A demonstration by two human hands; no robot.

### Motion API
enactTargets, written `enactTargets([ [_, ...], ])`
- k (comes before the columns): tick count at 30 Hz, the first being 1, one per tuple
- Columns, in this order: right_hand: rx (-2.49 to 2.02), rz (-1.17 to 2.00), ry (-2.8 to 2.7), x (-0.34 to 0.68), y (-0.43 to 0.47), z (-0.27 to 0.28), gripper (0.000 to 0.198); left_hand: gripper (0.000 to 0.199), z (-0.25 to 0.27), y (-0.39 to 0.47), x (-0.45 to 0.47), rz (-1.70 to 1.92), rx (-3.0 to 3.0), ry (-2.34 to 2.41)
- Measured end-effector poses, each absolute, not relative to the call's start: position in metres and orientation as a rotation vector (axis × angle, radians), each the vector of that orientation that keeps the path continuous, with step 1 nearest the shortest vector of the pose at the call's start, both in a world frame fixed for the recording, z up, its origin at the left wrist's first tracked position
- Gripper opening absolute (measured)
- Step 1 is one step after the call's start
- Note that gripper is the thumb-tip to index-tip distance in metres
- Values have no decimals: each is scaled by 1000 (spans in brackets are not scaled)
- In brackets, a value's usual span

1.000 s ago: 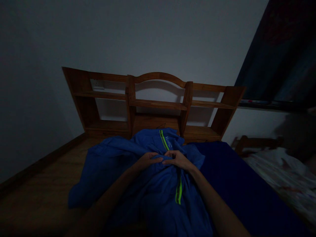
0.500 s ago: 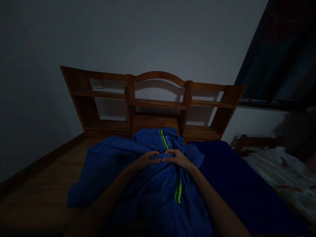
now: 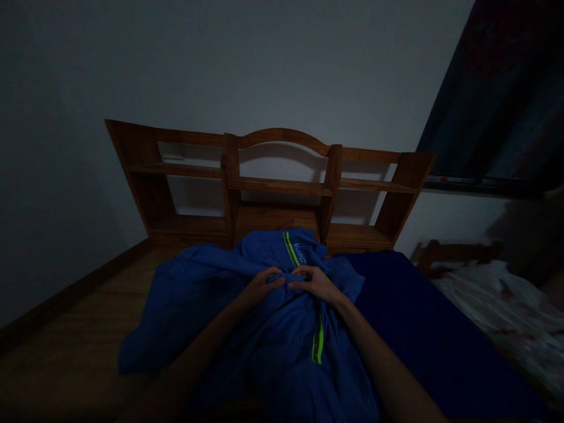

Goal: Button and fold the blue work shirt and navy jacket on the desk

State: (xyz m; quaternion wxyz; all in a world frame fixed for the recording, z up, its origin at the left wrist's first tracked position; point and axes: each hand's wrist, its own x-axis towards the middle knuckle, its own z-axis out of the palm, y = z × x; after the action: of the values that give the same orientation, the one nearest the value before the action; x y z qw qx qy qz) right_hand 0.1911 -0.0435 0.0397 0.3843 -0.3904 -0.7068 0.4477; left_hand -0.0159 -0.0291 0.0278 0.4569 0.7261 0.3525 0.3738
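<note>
A blue work jacket (image 3: 264, 329) with yellow-green reflective strips and white lettering lies rumpled in front of me. My left hand (image 3: 263, 284) pinches a fold of its cloth near the middle. Close beside it, my right hand (image 3: 316, 284) grips the same fold between thumb and fingers. The two thumbs are a small gap apart. Below the right hand runs one reflective strip (image 3: 318, 341); another strip (image 3: 291, 248) lies above the hands, next to the lettering. Dim light hides what, if anything, is between the fingertips besides cloth.
Behind the jacket stands a wooden headboard with shelves (image 3: 282, 185) against the wall. A dark blue sheet (image 3: 409, 329) spreads to the right, bare wooden boards (image 3: 88, 317) to the left. White plastic bags (image 3: 502, 299) lie at far right, below a dark curtain (image 3: 497, 100).
My left thumb has shifted slightly left and up, widening the gap to the right thumb. The jacket stays in place; the view has moved very slightly.
</note>
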Motion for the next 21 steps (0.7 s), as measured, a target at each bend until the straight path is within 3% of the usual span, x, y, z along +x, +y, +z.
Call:
enactTargets([
  [8, -1039, 969, -1831, 190, -42, 36, 38, 29, 27, -32, -14, 948, 1951, 855],
  [21, -1037, 1079, -1743, 188, -46, 41, 39, 24, 33, -42, -9, 1020, 2059, 913],
])
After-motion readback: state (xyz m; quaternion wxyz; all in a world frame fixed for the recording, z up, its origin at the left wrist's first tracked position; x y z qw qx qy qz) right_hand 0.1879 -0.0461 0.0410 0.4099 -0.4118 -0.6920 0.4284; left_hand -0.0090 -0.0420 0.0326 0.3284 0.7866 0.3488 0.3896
